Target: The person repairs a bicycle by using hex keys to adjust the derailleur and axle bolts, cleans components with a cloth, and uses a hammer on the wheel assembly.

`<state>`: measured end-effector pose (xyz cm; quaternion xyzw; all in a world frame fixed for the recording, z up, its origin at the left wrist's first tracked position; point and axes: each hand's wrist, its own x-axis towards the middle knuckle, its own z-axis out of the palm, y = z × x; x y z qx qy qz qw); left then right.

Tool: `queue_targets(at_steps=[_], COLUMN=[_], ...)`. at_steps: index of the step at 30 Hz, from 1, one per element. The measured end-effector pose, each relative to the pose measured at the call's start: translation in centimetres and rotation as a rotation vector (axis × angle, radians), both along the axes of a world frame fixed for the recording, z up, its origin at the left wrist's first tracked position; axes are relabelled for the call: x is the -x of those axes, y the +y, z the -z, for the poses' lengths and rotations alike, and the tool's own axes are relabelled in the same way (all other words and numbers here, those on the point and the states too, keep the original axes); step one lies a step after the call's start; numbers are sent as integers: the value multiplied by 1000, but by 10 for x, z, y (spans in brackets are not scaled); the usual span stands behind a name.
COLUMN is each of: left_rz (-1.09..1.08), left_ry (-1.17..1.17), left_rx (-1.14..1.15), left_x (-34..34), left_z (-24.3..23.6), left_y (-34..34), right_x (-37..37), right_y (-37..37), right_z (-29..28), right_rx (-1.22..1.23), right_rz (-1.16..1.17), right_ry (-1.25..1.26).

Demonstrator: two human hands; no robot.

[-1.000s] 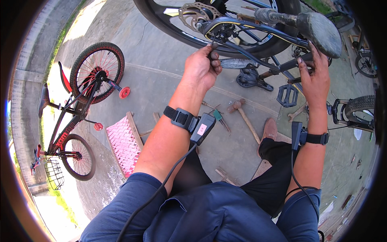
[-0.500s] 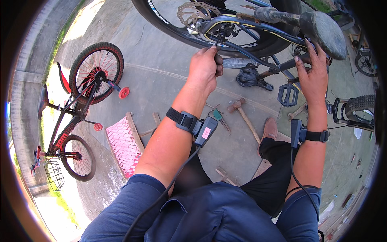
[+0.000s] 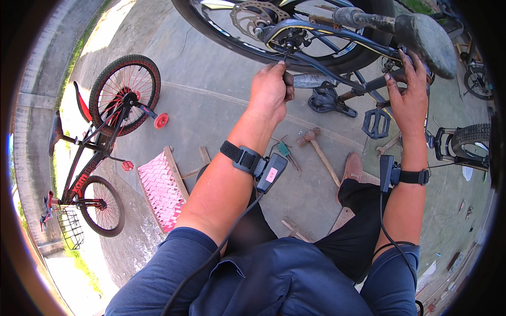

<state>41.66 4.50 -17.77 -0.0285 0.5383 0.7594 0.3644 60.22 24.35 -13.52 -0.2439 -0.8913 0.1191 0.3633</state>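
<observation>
Lying on outdoor concrete ground [image 3: 211, 100]: hammer [image 3: 316, 147], pink mat [image 3: 161, 189].

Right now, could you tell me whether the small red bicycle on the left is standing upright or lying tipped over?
Lying tipped over: the small red bicycle rests on its side on the concrete, both wheels showing broadside from above.

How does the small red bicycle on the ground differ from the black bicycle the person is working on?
The red bicycle lies on its side, away from both hands; the black bicycle is at the hands, left hand near its hub, right hand on its frame. The red one has training wheels and a basket; the black one shows a brake disc. Both have black tyres.
</observation>
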Motion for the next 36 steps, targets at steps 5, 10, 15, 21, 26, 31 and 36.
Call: queue_targets(at_steps=[5,10,15,21,26,31,36], left_rz=[-3,-31,-12,9,37,17,29], left_ry=[-22,-111,-341,-511,-595,-374,205], left_rx=[-11,-82,-280,-435,-619,-489,47], left_x=[-2,-2,6,12,4,1,1], left_z=[-1,-1,4,12,20,20,10], left_y=[1,0,-3,-3,3,6,8], right_x=[-1,1,3,4,5,5,6], right_y=[3,3,5,5,6,8,5], right_z=[2,-2,-3,-4,-5,-4,-5], right_rx=[-36,-44,-54,-23,-78,-99,-34], right_rz=[-11,-5,1,4,32,31,23], right_ry=[7,-5,-8,-12,-49,-59,-45])
